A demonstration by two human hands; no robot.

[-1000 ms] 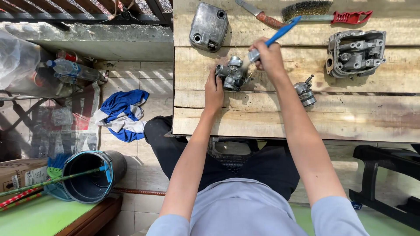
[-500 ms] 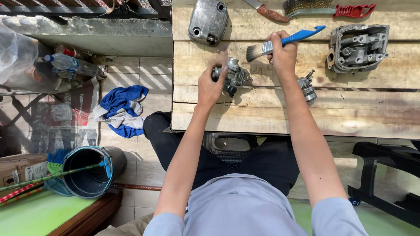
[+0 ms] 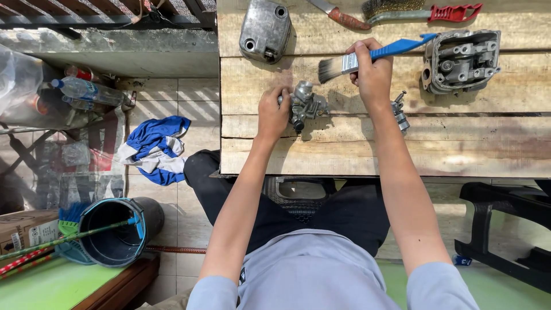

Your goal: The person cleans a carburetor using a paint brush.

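Gripping the blue-handled paintbrush [image 3: 367, 57] in a closed fist, the right hand [image 3: 373, 74] holds it lifted just above the wooden table [image 3: 459, 143], bristles pointing toward the upper middle of the frame and clear of the part. The left hand [image 3: 273, 113] has its fingers curled shut around the small metal carburetor [image 3: 304, 104], which rests on the planks at centre frame. By the look of it, this is a brushing-clean step, between strokes. A next stroke would call for lowering the bristles onto the carburetor while the left hand steadies or turns it. Around them lie a metal cover [image 3: 265, 30], a cylinder head [image 3: 459, 60] and a wire brush [image 3: 419, 11].
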